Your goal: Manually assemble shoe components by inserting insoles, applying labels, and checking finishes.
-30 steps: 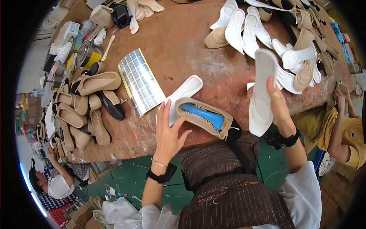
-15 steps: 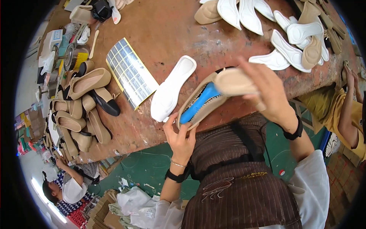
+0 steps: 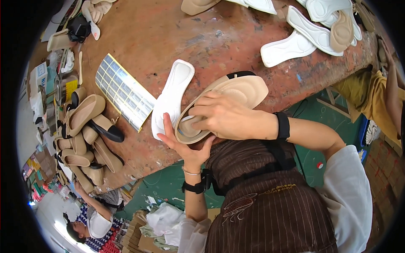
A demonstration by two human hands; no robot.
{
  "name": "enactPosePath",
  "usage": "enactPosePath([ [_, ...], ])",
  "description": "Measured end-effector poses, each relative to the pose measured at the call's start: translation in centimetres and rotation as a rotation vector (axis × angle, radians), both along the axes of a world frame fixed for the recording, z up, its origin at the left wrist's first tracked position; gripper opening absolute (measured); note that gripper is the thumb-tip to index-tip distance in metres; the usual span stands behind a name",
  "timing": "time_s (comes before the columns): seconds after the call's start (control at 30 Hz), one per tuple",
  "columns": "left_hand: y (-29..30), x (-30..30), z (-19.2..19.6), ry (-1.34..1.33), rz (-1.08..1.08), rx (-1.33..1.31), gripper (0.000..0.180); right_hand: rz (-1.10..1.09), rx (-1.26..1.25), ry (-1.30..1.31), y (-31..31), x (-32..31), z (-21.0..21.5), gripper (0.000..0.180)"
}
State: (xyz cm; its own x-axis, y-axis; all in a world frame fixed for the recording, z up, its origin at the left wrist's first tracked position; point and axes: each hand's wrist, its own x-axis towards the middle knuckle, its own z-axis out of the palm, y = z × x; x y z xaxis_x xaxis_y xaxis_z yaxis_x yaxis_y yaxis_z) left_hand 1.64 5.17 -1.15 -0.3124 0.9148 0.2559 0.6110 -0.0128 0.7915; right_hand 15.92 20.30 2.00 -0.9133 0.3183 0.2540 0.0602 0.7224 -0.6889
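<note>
A beige flat shoe with a black toe lies slanted on the table edge in front of me, heel toward my left hand. My left hand cups its heel, thumb on one side and fingers on the other. A beige padded insole rests in the shoe, its wide front part lying out over the toe. With bent fingers, my right hand grips the insole near the heel, inside the opening; the fingertips are partly hidden. Beside the shoe, to the left, lies a white insole.
A sheet of silvery labels lies left of the white insole. Finished beige shoes are piled at the table's left edge. White insoles lie at the far right. Co-workers sit at the lower left and right edge.
My right hand has brought the insole down into the shoe, covering the blue inside seen before. My left hand has shifted around the heel, and the view has moved a little.
</note>
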Motion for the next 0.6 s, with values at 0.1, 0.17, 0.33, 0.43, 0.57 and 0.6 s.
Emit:
enactPosePath([
  [0.1,0.1,0.0,-0.5,-0.039,0.017,0.065,0.142,0.007,-0.06,-0.016,-0.6,-0.7,0.1,0.039],
  [0.17,0.1,-0.1,-0.8,-0.041,0.019,0.075,0.144,0.009,-0.078,-0.024,-0.8,-0.9,-0.2,0.04],
  [0.33,-0.1,-0.5,-0.9,-0.043,-0.012,0.082,0.148,-0.004,-0.083,0.006,-0.9,-1.3,-1.2,0.025],
  [0.43,-0.3,-0.9,-1.0,-0.062,-0.028,0.044,0.15,0.022,-0.046,-0.065,-1.1,-1.3,-0.7,0.026],
  [0.57,0.0,-1.6,-0.5,-0.078,-0.081,0.052,0.116,0.097,0.076,0.069,-0.9,-1.8,-2.1,0.031],
  [0.6,0.2,-1.8,0.0,-0.028,-0.125,0.001,0.097,0.229,0.019,0.092,-0.4,-1.8,-2.7,0.033],
])
